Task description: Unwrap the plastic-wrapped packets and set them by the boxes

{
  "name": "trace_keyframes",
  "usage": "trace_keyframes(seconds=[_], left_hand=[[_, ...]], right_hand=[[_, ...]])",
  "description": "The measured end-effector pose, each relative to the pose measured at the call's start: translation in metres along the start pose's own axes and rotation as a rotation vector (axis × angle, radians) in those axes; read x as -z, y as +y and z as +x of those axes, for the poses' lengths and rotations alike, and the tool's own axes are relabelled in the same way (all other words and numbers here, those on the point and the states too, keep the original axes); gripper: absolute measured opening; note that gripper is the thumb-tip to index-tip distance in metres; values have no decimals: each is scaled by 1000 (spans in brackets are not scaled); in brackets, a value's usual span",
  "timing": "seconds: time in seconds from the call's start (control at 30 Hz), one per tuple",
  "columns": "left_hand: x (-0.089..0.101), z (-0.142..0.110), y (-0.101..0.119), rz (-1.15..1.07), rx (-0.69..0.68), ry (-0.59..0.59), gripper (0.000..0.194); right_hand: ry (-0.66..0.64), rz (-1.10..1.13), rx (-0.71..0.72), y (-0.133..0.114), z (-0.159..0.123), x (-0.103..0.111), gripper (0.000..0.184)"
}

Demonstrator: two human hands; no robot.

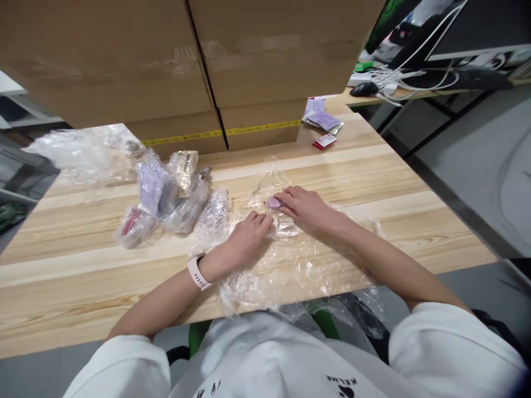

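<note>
A: Where's the small pink-purple item?
B: Mid-surface, just beyond the left hand and a bit to its right. It's at the fingertips of the right hand.
A: Long axis?
B: Visible part runs roughly left-right. Right end is covered by fingers, so full length can't be told.
A: Nearer hand?
B: Right. It comes in from the right, index and thumb apparently pinched on the item. Left is just apart from it, on the body side.
A: Left state?
B: Fingers curled down at the crinkled clear plastic film. Can't tell if they grip it.
A: Film layout?
B: Spread under both hands and forearms, reaching the near edge of the pale wood-grain surface.
A: Left of that?
B: Clear bubble wrap just beside the film, then a pile with a flat purple packet in clear plastic and a shiny gold packet.
A: Far side?
B: Small red-and-white box, far right, well apart from the hands. Big brown cardboard boxes stand behind.
</note>
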State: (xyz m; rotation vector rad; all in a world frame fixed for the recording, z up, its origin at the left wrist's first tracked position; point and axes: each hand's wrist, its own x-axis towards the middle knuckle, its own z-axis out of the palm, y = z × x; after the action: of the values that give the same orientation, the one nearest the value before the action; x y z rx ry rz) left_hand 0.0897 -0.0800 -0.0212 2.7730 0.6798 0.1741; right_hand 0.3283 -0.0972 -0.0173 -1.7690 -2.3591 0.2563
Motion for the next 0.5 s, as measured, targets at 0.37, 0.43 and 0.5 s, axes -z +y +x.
trace_keyframes(seconds=[0.37, 0.43, 0.5], left_hand=[[14, 3, -4, -510, 335, 274, 23], [18, 2, 1, -645, 370, 307, 20], [19, 2, 4, -841, 360, 249, 20]], right_hand=[[51, 2, 159, -5, 26, -5, 36], [103, 26, 124, -4, 21, 3, 38], [185, 86, 82, -1, 13, 15, 41]])
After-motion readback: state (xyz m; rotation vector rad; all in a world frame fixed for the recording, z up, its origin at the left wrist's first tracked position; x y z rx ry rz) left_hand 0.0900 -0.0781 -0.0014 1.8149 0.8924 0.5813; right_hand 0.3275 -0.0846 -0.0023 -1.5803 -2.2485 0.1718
